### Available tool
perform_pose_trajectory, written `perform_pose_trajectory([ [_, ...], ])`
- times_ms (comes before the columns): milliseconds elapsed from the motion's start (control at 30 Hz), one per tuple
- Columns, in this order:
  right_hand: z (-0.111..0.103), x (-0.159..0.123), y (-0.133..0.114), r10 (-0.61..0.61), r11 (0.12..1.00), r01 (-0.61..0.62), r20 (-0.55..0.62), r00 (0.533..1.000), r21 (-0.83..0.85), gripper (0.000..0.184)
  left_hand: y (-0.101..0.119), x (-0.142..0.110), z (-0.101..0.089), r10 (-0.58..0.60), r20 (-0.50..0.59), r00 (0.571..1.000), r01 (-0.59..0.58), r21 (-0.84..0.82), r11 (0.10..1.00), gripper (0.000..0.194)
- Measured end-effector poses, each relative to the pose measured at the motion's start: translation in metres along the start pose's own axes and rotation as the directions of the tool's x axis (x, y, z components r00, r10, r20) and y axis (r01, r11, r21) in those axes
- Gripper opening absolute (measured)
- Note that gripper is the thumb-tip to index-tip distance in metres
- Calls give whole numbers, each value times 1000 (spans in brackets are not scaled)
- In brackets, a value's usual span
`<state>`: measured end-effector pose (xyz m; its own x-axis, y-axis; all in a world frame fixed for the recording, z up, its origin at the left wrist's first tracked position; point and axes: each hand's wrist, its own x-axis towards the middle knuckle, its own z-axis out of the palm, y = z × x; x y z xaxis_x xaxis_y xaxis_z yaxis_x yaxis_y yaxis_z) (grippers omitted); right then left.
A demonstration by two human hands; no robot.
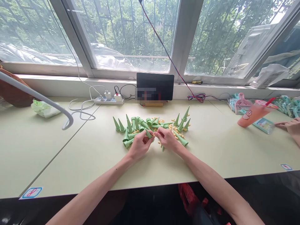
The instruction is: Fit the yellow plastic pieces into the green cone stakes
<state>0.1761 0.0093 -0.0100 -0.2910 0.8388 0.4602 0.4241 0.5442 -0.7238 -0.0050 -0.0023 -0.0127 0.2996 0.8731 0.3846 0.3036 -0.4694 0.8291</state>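
While forearms point(103, 176) converge, left hand point(139, 145) pinches cone point(148, 134); right hand point(167, 137) adjoins

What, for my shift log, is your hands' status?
Left hand holding green cone. Right hand at yellow piece beside it. More cones crowded close around both hands.

Green cones point(181, 139) of smooth, matt plastic; small yellow pieces point(161, 121), also plastic-looking; a smooth tabletop point(93, 162) with a soft sheen; a dark, glossy screen point(154, 82) on a wood-like stand point(154, 105); glass window panes point(131, 31) in dull metal frames point(188, 31); a smooth, translucent plastic cup point(252, 114); a paper label point(32, 192)
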Motion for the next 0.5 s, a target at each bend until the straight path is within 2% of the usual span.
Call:
perform_pose_trajectory([
  [500,4,0,3,-9,1000,8,-23,1000,-12,33,-3,2,2,82,-44,996,-78,86,993,10],
])
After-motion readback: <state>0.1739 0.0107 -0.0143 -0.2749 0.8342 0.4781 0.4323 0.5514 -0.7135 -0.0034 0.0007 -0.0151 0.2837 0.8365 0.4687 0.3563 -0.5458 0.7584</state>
